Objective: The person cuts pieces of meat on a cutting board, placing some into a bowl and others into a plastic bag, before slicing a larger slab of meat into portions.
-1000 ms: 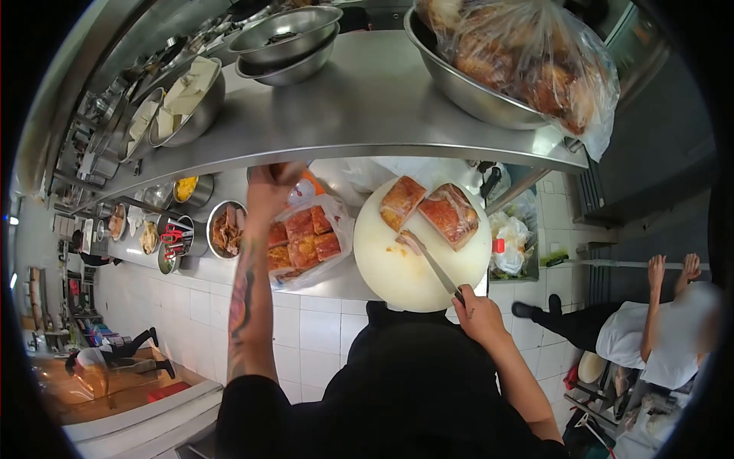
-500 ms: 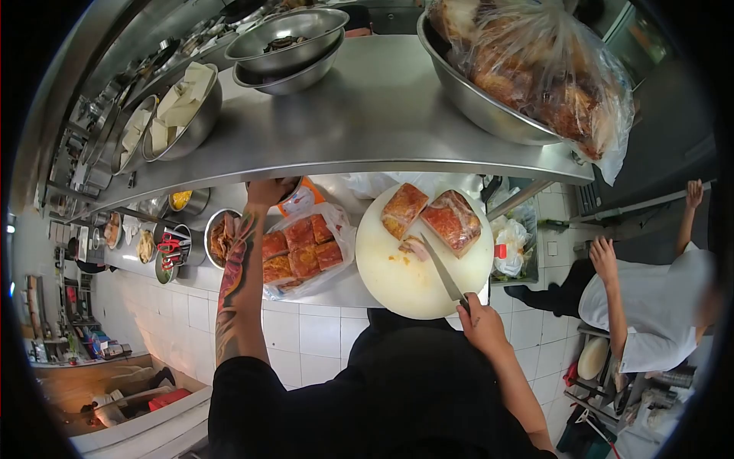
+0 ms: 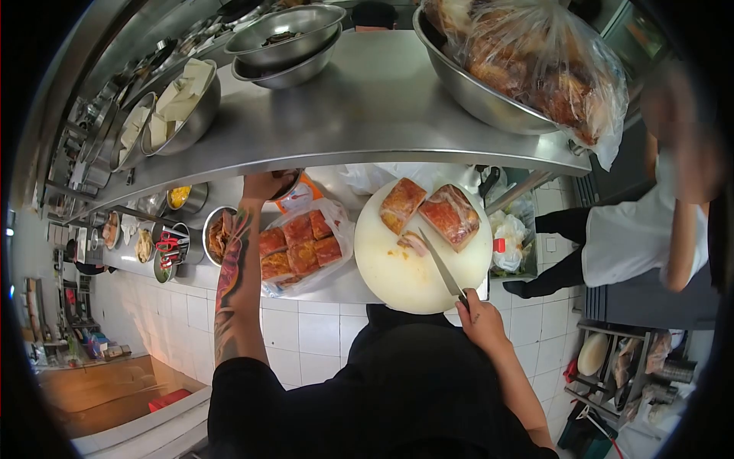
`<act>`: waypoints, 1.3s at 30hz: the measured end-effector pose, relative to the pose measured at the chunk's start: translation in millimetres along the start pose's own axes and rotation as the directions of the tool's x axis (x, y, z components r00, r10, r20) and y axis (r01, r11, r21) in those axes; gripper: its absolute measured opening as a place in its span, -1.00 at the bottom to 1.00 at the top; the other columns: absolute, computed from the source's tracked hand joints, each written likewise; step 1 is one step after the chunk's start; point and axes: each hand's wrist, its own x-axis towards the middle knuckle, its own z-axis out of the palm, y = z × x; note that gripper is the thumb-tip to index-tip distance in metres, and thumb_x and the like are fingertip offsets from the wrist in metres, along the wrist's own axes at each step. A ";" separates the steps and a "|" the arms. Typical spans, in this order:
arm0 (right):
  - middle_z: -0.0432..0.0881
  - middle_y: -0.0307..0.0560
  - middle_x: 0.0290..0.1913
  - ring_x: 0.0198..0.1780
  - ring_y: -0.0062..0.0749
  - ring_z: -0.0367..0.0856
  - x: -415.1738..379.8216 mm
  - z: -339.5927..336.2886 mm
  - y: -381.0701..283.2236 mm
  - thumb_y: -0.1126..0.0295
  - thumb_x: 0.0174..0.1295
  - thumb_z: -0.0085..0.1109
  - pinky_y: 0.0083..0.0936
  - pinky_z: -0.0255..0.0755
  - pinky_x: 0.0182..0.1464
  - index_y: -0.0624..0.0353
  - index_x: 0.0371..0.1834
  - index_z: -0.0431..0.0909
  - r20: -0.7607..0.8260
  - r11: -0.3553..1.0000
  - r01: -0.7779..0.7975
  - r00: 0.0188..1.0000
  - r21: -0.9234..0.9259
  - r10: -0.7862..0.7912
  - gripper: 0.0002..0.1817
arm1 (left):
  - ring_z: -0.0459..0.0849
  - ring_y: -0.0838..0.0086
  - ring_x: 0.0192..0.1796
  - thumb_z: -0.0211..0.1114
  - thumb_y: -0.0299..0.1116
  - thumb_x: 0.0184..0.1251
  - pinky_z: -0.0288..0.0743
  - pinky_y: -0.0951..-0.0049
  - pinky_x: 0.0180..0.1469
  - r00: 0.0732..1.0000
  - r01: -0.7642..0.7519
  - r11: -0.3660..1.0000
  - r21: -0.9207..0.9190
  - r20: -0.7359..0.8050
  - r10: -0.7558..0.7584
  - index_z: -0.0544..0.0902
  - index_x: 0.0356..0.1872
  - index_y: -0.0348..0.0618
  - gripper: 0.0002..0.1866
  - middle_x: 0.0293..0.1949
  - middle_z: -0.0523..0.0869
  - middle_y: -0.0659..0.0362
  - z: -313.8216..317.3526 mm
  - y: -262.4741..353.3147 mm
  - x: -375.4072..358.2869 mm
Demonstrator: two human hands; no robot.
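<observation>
The right hand (image 3: pixel 480 320) is grasping a knife (image 3: pixel 440 266) beside one small cut piece (image 3: pixel 413 243); two big meat slabs (image 3: pixel 451 216) are waiting uncut. The left hand (image 3: pixel 264 186) is reaching under the shelf (image 3: pixel 359 115); I cannot tell its fingers.

left hand (image 3: pixel 264 183) fingers hidden, perhaps under shelf (image 3: pixel 367 115)

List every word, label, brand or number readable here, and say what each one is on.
No text can be read.
Orange and white packet by the left hand: has print, too blurred to read.
Red mark on the white bag beside the cutting board: too small to read.
Knife in the right hand: no visible marking.
</observation>
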 end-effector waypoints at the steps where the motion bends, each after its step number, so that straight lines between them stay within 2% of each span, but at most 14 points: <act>1: 0.81 0.26 -0.33 -0.28 0.34 0.81 -1.5 2.3 0.3 0.20 0.61 0.23 0.18 0.65 -0.17 0.16 0.29 0.50 -0.032 1.000 0.023 0.999 -0.006 -0.023 -0.64 | 0.81 -0.03 0.21 0.71 -0.05 0.20 0.65 0.08 0.28 0.997 -0.057 0.994 0.094 -0.049 0.062 0.80 0.18 -0.11 -0.42 0.10 0.87 -0.06 -1.6 3.9 -1.2; 4: 0.82 0.22 -0.32 -0.29 0.30 0.82 -5.6 0.4 -7.8 0.20 0.59 0.26 0.14 0.67 -0.18 0.14 0.26 0.55 -0.086 0.994 0.105 0.991 -0.002 -0.105 -0.66 | 0.83 -0.02 0.16 0.68 -0.04 0.24 0.67 0.10 0.25 1.000 -0.013 0.995 -0.100 -0.019 0.011 0.80 0.20 -0.07 -0.44 0.13 0.86 -0.06 7.2 -7.5 6.1; 8: 0.82 0.20 -0.33 -0.29 0.29 0.81 -0.2 -18.5 -30.8 0.22 0.55 0.33 0.06 0.67 -0.18 0.12 0.20 0.64 -0.049 0.984 0.169 0.985 0.064 -0.166 -0.70 | 0.86 0.07 0.14 0.59 -0.07 0.40 0.70 0.16 0.18 0.998 0.059 0.997 -0.046 -0.015 -0.059 0.75 0.29 -0.11 -0.46 0.20 0.86 0.00 -14.1 9.7 -10.2; 9: 0.82 0.20 -0.33 -0.29 0.29 0.81 5.4 -20.6 -30.3 0.22 0.55 0.33 0.06 0.67 -0.18 0.12 0.20 0.64 -0.053 0.983 0.168 0.985 0.068 -0.164 -0.70 | 0.86 0.12 0.16 0.54 -0.10 0.47 0.70 0.17 0.17 0.980 0.143 0.881 -0.451 -0.057 -0.188 0.71 0.33 -0.17 -0.46 0.22 0.85 0.01 -14.5 14.1 -23.4; 10: 0.82 0.21 -0.30 -0.24 0.28 0.82 11.8 -22.2 -29.8 0.20 0.55 0.33 0.09 0.67 -0.14 0.11 0.20 0.65 0.012 0.985 0.165 0.986 0.051 -0.166 -0.69 | 0.86 0.18 0.19 0.48 -0.13 0.55 0.71 0.18 0.16 0.946 0.170 0.604 -0.778 -0.041 -0.320 0.67 0.37 -0.23 -0.47 0.24 0.84 0.02 -15.4 17.8 -40.5; 13: 0.83 0.24 -0.25 -0.15 0.29 0.83 27.0 -25.1 -29.7 0.16 0.56 0.31 0.13 0.67 -0.05 0.12 0.19 0.65 0.108 0.992 0.127 0.986 0.008 -0.127 -0.67 | 0.83 0.29 0.28 0.35 -0.20 0.69 0.75 0.27 0.28 0.917 0.264 0.018 -0.964 0.245 -0.315 0.58 0.42 -0.31 -0.52 0.25 0.79 0.00 -15.5 101.7 -101.7; 16: 0.82 0.28 -0.18 -0.07 0.33 0.80 38.4 -36.2 -28.5 0.12 0.57 0.28 0.16 0.64 0.03 0.16 0.14 0.67 0.174 1.000 0.030 0.984 -0.001 -0.029 -0.66 | 0.83 0.33 0.26 0.34 -0.29 0.69 0.79 0.26 0.28 0.896 0.378 -0.131 -0.917 0.398 -0.196 0.52 0.47 -0.34 -0.50 0.27 0.78 0.05 39.5 148.8 -147.7; 24: 0.82 0.28 -0.18 -0.06 0.34 0.80 31.6 -25.9 -10.2 0.18 0.62 0.14 0.19 0.61 0.04 0.19 0.28 0.52 0.186 0.994 0.089 0.977 0.070 -0.101 -0.64 | 0.71 0.26 0.39 0.48 -0.33 0.59 0.73 0.17 0.34 0.865 0.418 -0.039 -0.908 0.411 -0.288 0.45 0.59 -0.21 -0.35 0.46 0.61 0.00 119.5 244.3 -197.6; 26: 0.82 0.25 -0.23 -0.12 0.36 0.80 25.9 -25.9 -15.4 0.18 0.63 0.14 0.21 0.62 -0.01 0.19 0.27 0.49 0.212 0.997 0.043 0.976 0.062 -0.055 -0.65 | 0.57 0.19 0.52 0.59 -0.46 0.42 0.64 0.10 0.46 0.960 -0.056 0.489 -0.871 -0.182 -0.214 0.44 0.58 -0.25 -0.25 0.51 0.51 -0.03 122.4 262.2 -209.8; 27: 0.82 0.23 -0.27 -0.18 0.37 0.80 23.7 -22.5 -13.2 0.18 0.63 0.14 0.21 0.62 -0.05 0.16 0.28 0.47 0.195 0.997 0.058 0.978 0.059 -0.068 -0.65 | 0.48 0.05 0.58 0.65 -0.57 0.23 0.53 -0.07 0.57 0.952 -0.184 0.652 -0.735 -0.298 -0.068 0.48 0.55 -0.21 -0.17 0.49 0.46 -0.07 119.7 262.5 -212.6; 28: 0.82 0.23 -0.27 -0.18 0.37 0.80 21.9 -20.7 -11.2 0.18 0.63 0.14 0.21 0.62 -0.05 0.16 0.28 0.47 0.204 0.996 0.058 0.976 0.061 -0.070 -0.65 | 0.48 0.05 0.58 0.65 -0.57 0.23 0.53 -0.07 0.57 0.953 -0.175 0.655 -0.735 -0.293 -0.074 0.48 0.55 -0.21 -0.17 0.49 0.46 -0.07 124.0 257.8 -218.8; 30: 0.82 0.25 -0.27 -0.17 0.35 0.81 20.5 -19.5 -8.9 0.18 0.65 0.13 0.21 0.63 -0.04 0.15 0.29 0.48 0.195 0.997 0.063 0.978 0.051 -0.071 -0.66 | 0.50 -0.09 0.54 0.65 -0.59 0.14 0.45 -0.23 0.61 0.944 -0.298 0.877 -0.376 -0.253 0.213 0.54 0.50 -0.11 -0.17 0.44 0.48 -0.08 143.1 241.4 -233.6; 36: 0.82 0.20 -0.32 -0.22 0.28 0.82 7.3 -28.3 -5.3 0.20 0.66 0.12 0.15 0.65 -0.08 0.16 0.33 0.49 0.157 0.992 0.126 0.980 -0.013 -0.122 -0.65 | 0.45 -0.19 0.54 0.79 -0.20 0.13 0.36 -0.25 0.61 0.873 -0.487 0.843 -0.230 -0.162 0.460 0.53 0.50 -0.08 -0.10 0.40 0.52 -0.08 123.5 247.9 -268.9; 39: 0.83 0.15 -0.34 -0.26 0.23 0.83 -1.4 -33.8 -9.5 0.24 0.64 0.15 0.10 0.66 -0.12 0.20 0.31 0.51 0.090 0.986 0.163 0.982 0.024 -0.164 -0.66 | 0.32 -0.06 0.65 0.59 -0.21 0.45 0.35 -0.12 0.62 0.970 -0.239 0.874 -0.422 -0.132 0.202 0.36 0.62 -0.18 -0.17 0.59 0.33 -0.11 115.5 265.2 -280.9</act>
